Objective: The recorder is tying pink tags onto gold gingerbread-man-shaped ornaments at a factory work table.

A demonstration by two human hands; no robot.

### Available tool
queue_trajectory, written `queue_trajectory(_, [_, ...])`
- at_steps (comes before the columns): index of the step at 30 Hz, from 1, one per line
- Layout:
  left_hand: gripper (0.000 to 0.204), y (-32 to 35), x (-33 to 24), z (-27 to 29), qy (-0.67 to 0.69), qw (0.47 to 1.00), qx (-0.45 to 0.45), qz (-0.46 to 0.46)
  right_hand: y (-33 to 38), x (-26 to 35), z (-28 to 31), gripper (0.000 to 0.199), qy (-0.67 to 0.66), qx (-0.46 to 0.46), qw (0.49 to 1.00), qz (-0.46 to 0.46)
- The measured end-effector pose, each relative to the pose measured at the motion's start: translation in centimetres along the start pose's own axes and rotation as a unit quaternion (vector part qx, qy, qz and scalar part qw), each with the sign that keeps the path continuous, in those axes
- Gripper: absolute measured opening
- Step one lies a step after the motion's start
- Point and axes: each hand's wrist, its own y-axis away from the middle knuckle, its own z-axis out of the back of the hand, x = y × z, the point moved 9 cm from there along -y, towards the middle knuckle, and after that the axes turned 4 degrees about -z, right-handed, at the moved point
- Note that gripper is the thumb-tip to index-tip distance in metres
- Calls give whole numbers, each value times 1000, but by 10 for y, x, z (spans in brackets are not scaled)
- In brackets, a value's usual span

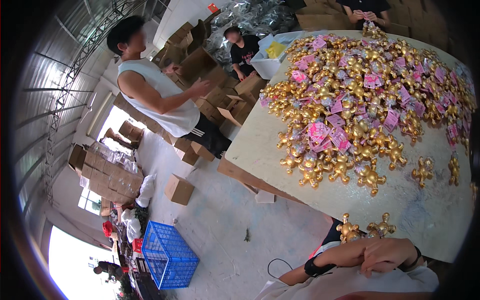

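Note:
Near the table's front edge at the lower right, my two hands lie together and overlap. My left hand [345,253] reaches in from the left behind a black wristband, and its fingers are hidden. My right hand [387,252] crosses over it with bent fingers; what is inside them, if anything, does not show. Just beyond my hands are two shiny gold bear-like figures, one on the left [348,228] and one on the right [382,227]. Whether my fingers touch them, I cannot tell. A big heap of such gold figures [345,95] with pink cards covers the far table.
The pale table [265,155] has a bent front-left edge. A person in a white sleeveless top [157,95] stands left; another crouches by a white bin [267,62]. At the far edge, a person's hands [370,17] hold a figure. Cartons [179,189] and a blue crate [170,255] stand on the floor.

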Motion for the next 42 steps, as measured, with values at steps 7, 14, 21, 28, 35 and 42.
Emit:
queue_trajectory(7, [48,-3,-10,3,-1,1000,-11,-2,2,-1,-1,16,-2,2,1000,2])
queue_trajectory(14, [49,-3,-9,3,2,1000,-3,-18,4,-2,0,16,-28,-3,999,18])
queue_trajectory(21, [50,1,10,3,-17,1000,-9,9,5,-8,-2,18,-8,0,1000,14])
queue_trajectory(28, [50,0,12,3,-34,999,-4,21,7,-10,-3,19,-15,5,1000,1])
queue_trajectory(35, [47,-2,2,0,26,999,-9,-26,8,-10,-2,17,-10,3,1000,7])
queue_trajectory(42, [38,-3,25,-11,38,996,33,77,8,-12,-1,17,-31,-17,999,17])
